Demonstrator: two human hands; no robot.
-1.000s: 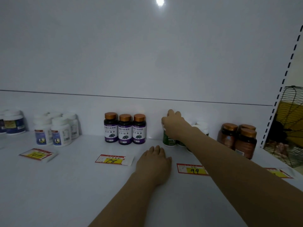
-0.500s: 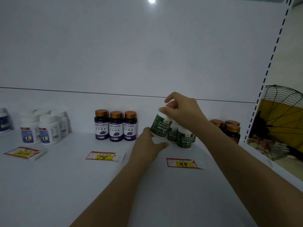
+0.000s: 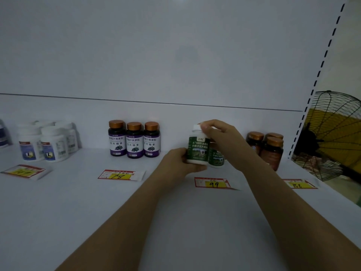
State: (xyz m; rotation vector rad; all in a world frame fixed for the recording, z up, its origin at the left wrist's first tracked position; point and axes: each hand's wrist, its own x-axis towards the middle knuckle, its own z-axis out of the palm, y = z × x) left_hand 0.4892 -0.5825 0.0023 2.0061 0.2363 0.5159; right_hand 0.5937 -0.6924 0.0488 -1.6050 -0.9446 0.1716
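The right hand pinches the cap of a green-labelled white plastic bottle, and the left hand curls round its base, holding it upright over the white shelf. A matching green bottle stands at its 4 o'clock, a red-and-yellow "99" price tag at 6 o'clock, and three purple-labelled bottles at 9 o'clock.

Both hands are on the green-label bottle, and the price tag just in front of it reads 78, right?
No. The head view shows that price tag reads 99, not 78. The left hand and right hand are both on the green-label bottle.
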